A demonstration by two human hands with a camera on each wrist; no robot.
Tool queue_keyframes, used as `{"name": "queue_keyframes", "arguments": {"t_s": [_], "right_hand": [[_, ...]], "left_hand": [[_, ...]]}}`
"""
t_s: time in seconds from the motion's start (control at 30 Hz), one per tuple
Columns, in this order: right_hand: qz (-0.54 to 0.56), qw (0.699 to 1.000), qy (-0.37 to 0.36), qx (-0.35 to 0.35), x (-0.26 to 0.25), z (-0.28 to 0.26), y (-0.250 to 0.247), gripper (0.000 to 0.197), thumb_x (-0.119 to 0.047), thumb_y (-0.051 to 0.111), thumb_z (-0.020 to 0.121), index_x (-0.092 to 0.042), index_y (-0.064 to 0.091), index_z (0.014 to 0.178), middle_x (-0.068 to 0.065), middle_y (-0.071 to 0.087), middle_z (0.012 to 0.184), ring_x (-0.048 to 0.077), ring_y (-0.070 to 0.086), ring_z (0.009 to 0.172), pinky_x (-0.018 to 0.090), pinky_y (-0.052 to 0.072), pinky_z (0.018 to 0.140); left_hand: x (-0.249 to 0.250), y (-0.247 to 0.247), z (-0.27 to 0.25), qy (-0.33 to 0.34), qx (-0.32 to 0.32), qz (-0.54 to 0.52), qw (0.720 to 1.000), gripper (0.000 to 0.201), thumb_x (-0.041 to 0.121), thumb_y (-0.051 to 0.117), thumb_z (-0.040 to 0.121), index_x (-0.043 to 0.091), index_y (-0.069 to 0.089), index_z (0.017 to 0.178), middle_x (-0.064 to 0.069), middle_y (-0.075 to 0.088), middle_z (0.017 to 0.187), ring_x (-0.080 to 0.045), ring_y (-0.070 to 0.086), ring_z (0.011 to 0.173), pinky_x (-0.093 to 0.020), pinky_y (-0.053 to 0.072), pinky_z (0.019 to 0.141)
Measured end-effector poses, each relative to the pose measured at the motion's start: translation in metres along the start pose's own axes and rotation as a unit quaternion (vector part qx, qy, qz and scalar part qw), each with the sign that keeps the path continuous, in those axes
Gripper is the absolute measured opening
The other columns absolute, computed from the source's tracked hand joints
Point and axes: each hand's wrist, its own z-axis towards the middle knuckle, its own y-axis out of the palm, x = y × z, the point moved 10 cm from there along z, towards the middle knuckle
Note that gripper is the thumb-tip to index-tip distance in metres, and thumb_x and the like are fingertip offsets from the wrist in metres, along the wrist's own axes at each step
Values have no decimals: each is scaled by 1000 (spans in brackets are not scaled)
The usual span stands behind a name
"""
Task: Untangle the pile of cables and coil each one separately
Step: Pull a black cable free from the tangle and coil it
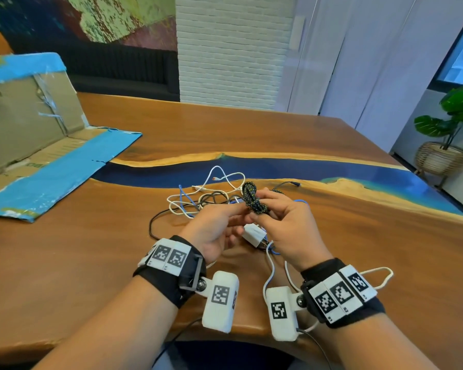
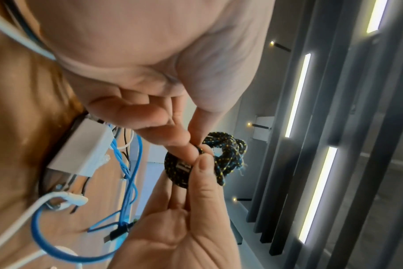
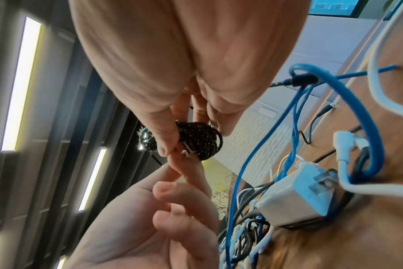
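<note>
A black braided cable (image 1: 252, 200) flecked with yellow is wound into a small coil and held above the table. My left hand (image 1: 239, 210) pinches the coil's near side, and my right hand (image 1: 259, 209) grips it from the right. In the left wrist view, the left hand (image 2: 191, 145) and right hand (image 2: 203, 163) meet fingertip to fingertip at the braided coil (image 2: 228, 158), beside its metal plug (image 2: 184, 165). Below the hands, a tangle of blue cable (image 1: 183, 198), white cable (image 1: 219, 172) and thin black cable (image 1: 152, 225) lies on the table with a white charger block (image 1: 254, 234).
An opened cardboard box (image 1: 38, 145) edged with blue tape lies at the left of the wooden table (image 1: 91, 263), which has a blue resin strip. A white cable loop (image 1: 382, 276) trails by my right wrist. A potted plant (image 1: 452, 116) stands on the floor at the far right.
</note>
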Motion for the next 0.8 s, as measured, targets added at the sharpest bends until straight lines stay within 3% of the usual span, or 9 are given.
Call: {"name": "queue_keyframes", "arguments": {"t_s": [0.13, 0.33, 0.4, 0.5, 0.6, 0.67, 0.7, 0.73, 0.8], "right_hand": [[23, 999, -18, 16, -9, 1, -1, 33, 3, 74, 86, -28, 78, 98, -11, 71, 118, -10, 59, 118, 9, 43, 96], [34, 999, -17, 21, -4, 2, 7, 34, 2, 73, 88, -22, 76, 111, -17, 68, 123, -5, 58, 123, 21, 46, 104], [43, 999, -6, 13, -3, 3, 7, 36, 0, 74, 88, -29, 75, 109, -26, 69, 117, -8, 60, 119, 20, 49, 99], [43, 999, 2, 14, -4, 6, 7, 38, -3, 76, 87, -38, 74, 101, -33, 69, 110, -12, 59, 115, 17, 48, 100], [44, 997, 7, 56, -1, 9, 5, 28, -11, 77, 88, -35, 77, 100, -16, 67, 120, 0, 63, 113, 35, 50, 104], [47, 995, 32, 84, 3, 8, 5, 17, -29, 80, 85, -41, 78, 97, -6, 59, 125, 19, 64, 106, 50, 54, 96], [41, 994, 37, 92, 4, 8, 5, 15, -38, 79, 82, -45, 77, 95, -5, 56, 125, 24, 63, 103, 51, 55, 93], [28, 994, 35, 96, 4, 8, 5, 14, -39, 79, 82, -47, 76, 93, -5, 54, 124, 21, 62, 102, 47, 55, 92], [-7, 996, 12, 91, 0, 5, 6, 22, -24, 79, 87, -44, 73, 95, -3, 53, 120, 3, 58, 99, 28, 51, 94]], "left_hand": [[7, 5, 0, 18, 10, -81, 997, 26, 24, 66, 96, 19, 60, 71, 8, 50, 58, -4, 37, 43, -16, 27, 39], [8, 6, 1, 39, 26, -153, 987, 36, 32, 70, 93, 21, 57, 62, 9, 45, 57, -5, 34, 44, -18, 26, 41], [8, 8, 0, 31, 8, -160, 987, 38, 33, 70, 93, 22, 61, 58, 10, 42, 56, -5, 33, 45, -19, 26, 43], [14, 4, 0, 52, 5, -155, 987, 28, 27, 67, 96, 19, 62, 70, 9, 41, 55, -5, 33, 45, -18, 26, 43], [27, -1, -4, 115, 25, -127, 985, 15, 22, 68, 94, 17, 62, 81, 8, 41, 54, -8, 35, 47, -22, 29, 46], [33, 0, -8, 144, 34, -92, 985, 14, 19, 67, 92, 16, 61, 80, 6, 40, 53, -10, 39, 48, -25, 31, 49], [34, 1, -10, 145, 36, -66, 987, 14, 18, 66, 91, 16, 60, 78, 5, 39, 52, -12, 40, 49, -27, 32, 50], [34, 1, -10, 136, 37, -38, 989, 15, 18, 63, 90, 17, 58, 76, 4, 38, 51, -13, 41, 49, -28, 33, 51], [29, -1, -10, 98, 31, 5, 995, 18, 17, 57, 88, 18, 54, 70, 3, 33, 50, -16, 42, 49, -29, 33, 52]]}}
